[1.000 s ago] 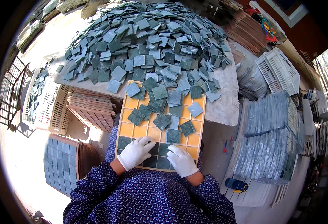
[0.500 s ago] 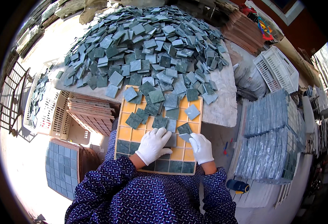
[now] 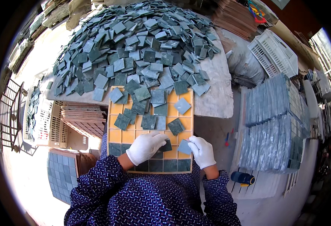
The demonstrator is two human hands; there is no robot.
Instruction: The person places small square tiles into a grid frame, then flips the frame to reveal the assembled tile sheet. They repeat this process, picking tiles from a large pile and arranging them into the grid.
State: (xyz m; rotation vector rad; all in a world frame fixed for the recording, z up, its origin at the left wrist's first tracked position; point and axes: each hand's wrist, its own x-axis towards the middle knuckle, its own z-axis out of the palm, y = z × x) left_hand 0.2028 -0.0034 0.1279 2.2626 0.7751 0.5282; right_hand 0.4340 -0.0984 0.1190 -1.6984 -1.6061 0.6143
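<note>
— What have you got there?
— A pale grey square tile (image 3: 184,147), pinched at its edge by my gloved right hand (image 3: 203,152), over the near right part of the yellow gridded tray (image 3: 114,134); my gloved left hand (image 3: 146,148) lies across the near cells, fingertips at a dark green tile (image 3: 167,145); whether they grip it, I cannot tell.
— Anything in the way?
— Loose tiles (image 3: 149,121) lie askew over the tray's farther cells; past them a tile heap (image 3: 135,49) covers most of the table (image 3: 220,90).
— And to the sides?
— On my right, wrapped tile stacks (image 3: 263,141), a dark blue bottle (image 3: 241,177) lying down, a white plastic crate (image 3: 273,54); on my left, stacked brown trays (image 3: 84,119) just beside a cream crate (image 3: 62,130).
</note>
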